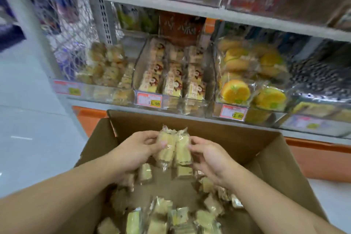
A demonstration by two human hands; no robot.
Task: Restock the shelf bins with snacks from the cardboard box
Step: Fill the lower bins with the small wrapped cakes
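While both hands are raised over the cardboard box (247,144), the left hand (136,150) grips one wrapped snack (166,148) and the right hand (210,156) pinches another (183,150), the two packets touching. Risk noted: slick wrappers (loosely held at the edges) may slip back into the box before reaching the middle bin (171,99).

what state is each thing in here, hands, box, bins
left hand: grips a clear-wrapped pale yellow snack pack, raised above the box
right hand: grips a second clear-wrapped snack pack beside the first
brown cardboard box: flaps open, loose wrapped snacks inside
clear plastic middle shelf bin: nearly full, packs in rows
right clear bin of orange cakes: nearly full
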